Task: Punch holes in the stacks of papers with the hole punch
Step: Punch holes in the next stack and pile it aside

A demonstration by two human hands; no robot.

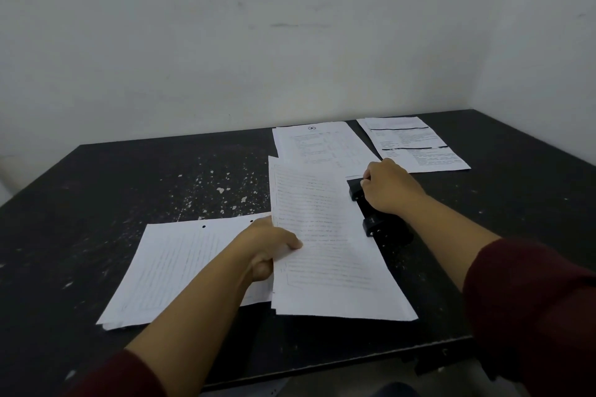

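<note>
One stack of papers (180, 264) lies in the lower left of the frame on the black counter (129, 177). It already has two small holes near its top edge, so that one looks done.

The left hand (271, 243) pinches the left edge of a second stack (325, 255) in the middle. The right edge of this stack sits at the black hole punch (374, 219). The right hand (388, 187) rests on top of the punch with fingers curled over it. I think this stack is being punched now.

Two more stacks, (319, 142) and (416, 145), wait in the upper right. I cannot see holes in them, so they are likely left to do.
</note>
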